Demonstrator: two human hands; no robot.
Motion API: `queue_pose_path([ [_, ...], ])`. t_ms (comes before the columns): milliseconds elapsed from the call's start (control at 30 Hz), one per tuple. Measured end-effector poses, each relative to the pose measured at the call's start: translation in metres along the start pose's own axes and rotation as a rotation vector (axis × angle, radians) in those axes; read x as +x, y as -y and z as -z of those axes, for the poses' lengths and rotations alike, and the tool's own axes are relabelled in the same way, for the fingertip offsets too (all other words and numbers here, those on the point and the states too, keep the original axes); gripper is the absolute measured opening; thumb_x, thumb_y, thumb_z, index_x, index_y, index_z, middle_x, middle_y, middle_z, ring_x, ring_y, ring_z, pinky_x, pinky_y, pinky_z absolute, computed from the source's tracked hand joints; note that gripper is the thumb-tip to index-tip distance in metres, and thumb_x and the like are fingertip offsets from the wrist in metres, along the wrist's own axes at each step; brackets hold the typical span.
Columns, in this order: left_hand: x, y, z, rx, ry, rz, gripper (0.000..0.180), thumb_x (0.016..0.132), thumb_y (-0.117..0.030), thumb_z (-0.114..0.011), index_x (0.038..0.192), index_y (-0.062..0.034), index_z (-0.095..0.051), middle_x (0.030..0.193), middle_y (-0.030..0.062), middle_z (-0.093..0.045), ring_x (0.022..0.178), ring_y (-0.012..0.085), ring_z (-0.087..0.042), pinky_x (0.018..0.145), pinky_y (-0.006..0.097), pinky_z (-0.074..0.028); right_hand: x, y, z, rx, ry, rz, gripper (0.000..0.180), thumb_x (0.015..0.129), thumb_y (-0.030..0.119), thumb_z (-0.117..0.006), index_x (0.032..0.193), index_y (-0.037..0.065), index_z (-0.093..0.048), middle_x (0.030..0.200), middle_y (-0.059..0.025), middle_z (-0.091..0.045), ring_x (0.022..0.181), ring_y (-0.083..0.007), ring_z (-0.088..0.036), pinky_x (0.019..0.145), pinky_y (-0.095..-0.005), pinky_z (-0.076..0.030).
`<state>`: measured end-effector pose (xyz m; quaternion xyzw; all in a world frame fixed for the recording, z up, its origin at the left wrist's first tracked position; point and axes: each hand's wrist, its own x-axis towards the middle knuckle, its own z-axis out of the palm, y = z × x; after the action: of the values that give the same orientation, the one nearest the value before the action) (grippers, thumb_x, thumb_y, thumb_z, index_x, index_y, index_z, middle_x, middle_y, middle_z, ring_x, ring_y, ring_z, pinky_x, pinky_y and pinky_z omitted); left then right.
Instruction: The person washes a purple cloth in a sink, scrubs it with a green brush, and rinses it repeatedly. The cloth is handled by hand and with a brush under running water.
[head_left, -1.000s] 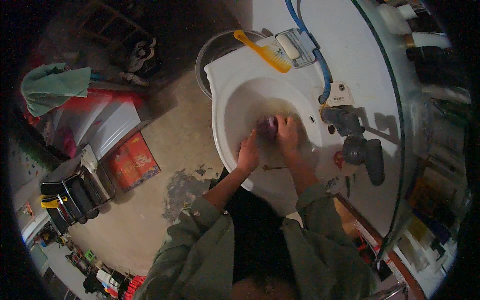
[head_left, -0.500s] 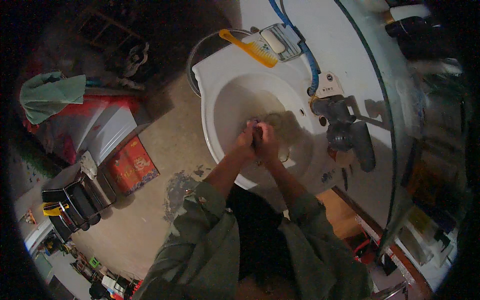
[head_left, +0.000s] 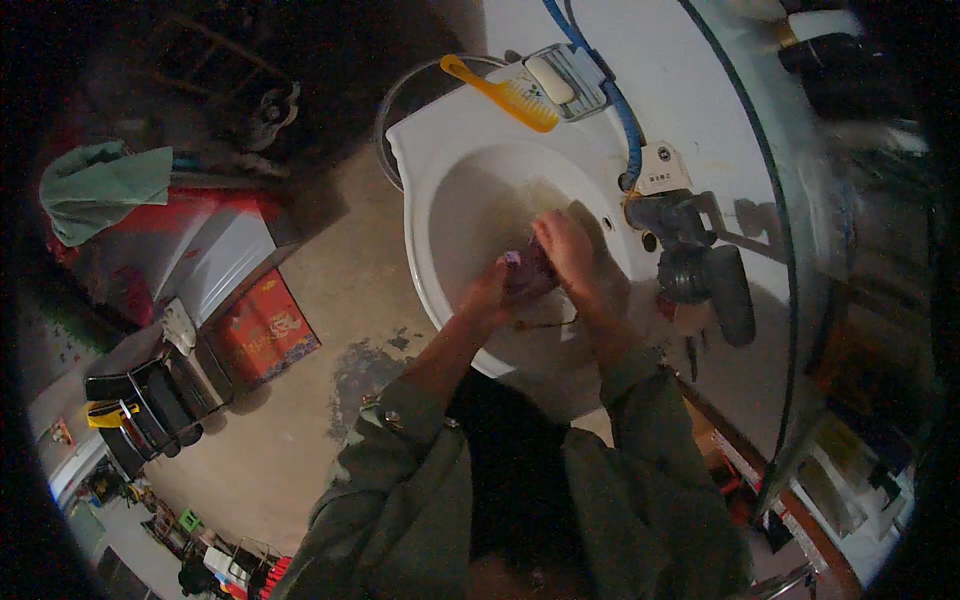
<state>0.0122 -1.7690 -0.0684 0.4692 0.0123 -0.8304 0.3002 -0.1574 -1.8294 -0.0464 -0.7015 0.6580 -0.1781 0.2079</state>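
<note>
This looks like a home washing area, with a white washbasin (head_left: 452,205), yellow comb (head_left: 500,94) and soap (head_left: 549,79).

Got two hands (head_left: 567,248), one purple cloth (head_left: 531,277), one sink (head_left: 458,212), plus one comb (head_left: 500,93) and one soap bar (head_left: 549,80) at 12 o'clock, one tap (head_left: 685,275) at 3 lol

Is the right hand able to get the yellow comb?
Probably yes: the right hand is in the basin, and nothing seems to block its way to the yellow comb on the far edge.
</note>
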Motion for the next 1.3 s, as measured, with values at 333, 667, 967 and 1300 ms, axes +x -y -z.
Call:
queue_pose_path([
  [333,0.008,0.028,0.051,0.369,0.262,-0.441,0.044,0.094,-0.026,-0.051,0.137,-0.0191,-0.043,0.129,0.0075,-0.047,0.12,0.03,-0.049,0.101,0.041,-0.041,-0.029,0.001,-0.017,-0.332,0.219,0.305,0.045,0.085,0.025,-0.061,0.128,0.015,-0.055,0.137,-0.0129,-0.049,0.117,-0.0357,-0.053,0.095,-0.0499,-0.044],
  [667,0.073,-0.001,0.038,0.156,0.185,-0.018,0.044,0.092,-0.039,-0.062,0.122,-0.0071,-0.056,0.122,0.0109,-0.058,0.109,0.0295,-0.056,0.1,0.043,-0.044,-0.044,0.055,-0.039,0.417,0.058,-0.28,0.04,0.093,0.037,-0.056,0.122,0.009,-0.051,0.11,-0.0213,-0.059,0.098,-0.04,-0.059,0.084,-0.0466,-0.048],
  [967,0.02,-0.009,-0.014,0.135,0.032,0.004,0.037,0.099,-0.03,-0.05,0.127,-0.0052,-0.052,0.112,0.0075,-0.06,0.1,0.0258,-0.06,0.088,0.041,-0.049,-0.036,0.099,0.03,0.553,-0.143,-0.187,0.028,0.092,0.034,-0.063,0.089,0.006,-0.059,0.074,-0.012,-0.058,0.07,-0.0257,-0.058,0.071,-0.0364,-0.047],
  [1300,0.031,-0.005,0.008,0.164,0.063,-0.003,0.043,0.095,-0.034,-0.052,0.131,-0.01,-0.051,0.119,0.0138,-0.061,0.105,0.0312,-0.06,0.093,0.042,-0.048,-0.067,0.087,-0.028,0.572,-0.204,-0.297,0.023,0.093,0.029,-0.059,0.1,0.008,-0.063,0.081,-0.0152,-0.061,0.075,-0.0305,-0.06,0.071,-0.0406,-0.05],
])
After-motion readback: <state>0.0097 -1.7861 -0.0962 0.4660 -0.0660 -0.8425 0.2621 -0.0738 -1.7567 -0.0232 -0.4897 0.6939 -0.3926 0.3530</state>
